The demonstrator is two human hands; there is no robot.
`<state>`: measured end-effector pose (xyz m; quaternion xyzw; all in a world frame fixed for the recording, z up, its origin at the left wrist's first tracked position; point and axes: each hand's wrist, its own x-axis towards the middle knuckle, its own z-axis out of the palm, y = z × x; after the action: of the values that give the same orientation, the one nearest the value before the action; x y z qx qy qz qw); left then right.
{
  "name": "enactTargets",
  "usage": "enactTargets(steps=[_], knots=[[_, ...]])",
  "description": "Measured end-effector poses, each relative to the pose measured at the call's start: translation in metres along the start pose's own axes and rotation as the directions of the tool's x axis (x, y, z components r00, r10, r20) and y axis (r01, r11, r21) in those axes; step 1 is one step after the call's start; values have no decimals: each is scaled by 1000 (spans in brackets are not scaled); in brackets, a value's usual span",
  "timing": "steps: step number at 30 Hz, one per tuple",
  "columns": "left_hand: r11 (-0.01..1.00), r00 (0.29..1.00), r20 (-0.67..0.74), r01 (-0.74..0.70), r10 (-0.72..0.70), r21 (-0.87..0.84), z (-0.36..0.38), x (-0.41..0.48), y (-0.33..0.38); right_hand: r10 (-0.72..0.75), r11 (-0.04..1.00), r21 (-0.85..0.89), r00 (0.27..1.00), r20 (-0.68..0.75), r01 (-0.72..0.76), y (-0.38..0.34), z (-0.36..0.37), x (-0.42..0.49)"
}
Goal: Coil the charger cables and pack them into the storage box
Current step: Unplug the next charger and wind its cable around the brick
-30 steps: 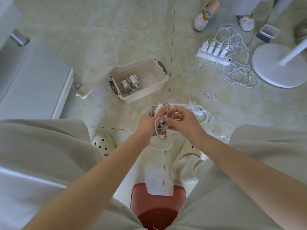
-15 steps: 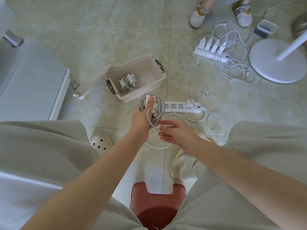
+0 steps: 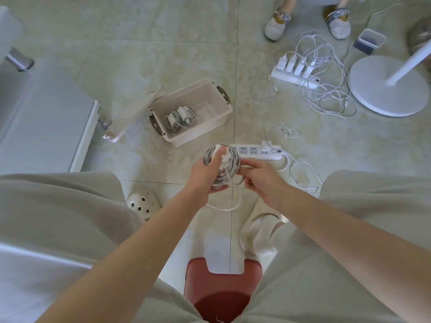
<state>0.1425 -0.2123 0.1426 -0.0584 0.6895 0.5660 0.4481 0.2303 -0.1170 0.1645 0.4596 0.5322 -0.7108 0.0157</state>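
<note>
The storage box (image 3: 203, 129) stands on the floor ahead and slightly left of the hands, with two coiled chargers (image 3: 178, 117) lying in its left half and its lid (image 3: 130, 115) leaning against its left side. The left hand (image 3: 205, 176) and right hand (image 3: 263, 180) hold the cable coil (image 3: 234, 165) between them, over the left end of the near power strip (image 3: 254, 151), which lies just right of the box's near corner. Far right, a second power strip (image 3: 295, 75) sits among loose cables (image 3: 326, 99), with a stand base (image 3: 387, 89) to its right.
</note>
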Motion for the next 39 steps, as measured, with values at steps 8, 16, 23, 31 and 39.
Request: enactTargets(steps=[8, 16, 23, 31, 39], knots=[[998, 998, 56, 21, -17, -66, 3, -4, 2, -285, 881, -390, 958, 10, 266, 17, 9, 2], [993, 999, -17, -38, 41, 115, 9, 0, 10, -525, 737, -503, 851, -7, 451, 5, 0, 6], [993, 997, 34, -68, 65, 95, 3, 2, -1, -570, 740, -416, 821, 27, 528, 0, -3, 3], [983, 998, -21, -62, 67, 172, -12, 14, -6, -588, 753, -289, 801, 109, 592, 3, 14, -12], [989, 997, -72, -22, 33, 146, -10, 23, -5, -582, 795, -153, 809, 77, 587, 3, 17, -20]])
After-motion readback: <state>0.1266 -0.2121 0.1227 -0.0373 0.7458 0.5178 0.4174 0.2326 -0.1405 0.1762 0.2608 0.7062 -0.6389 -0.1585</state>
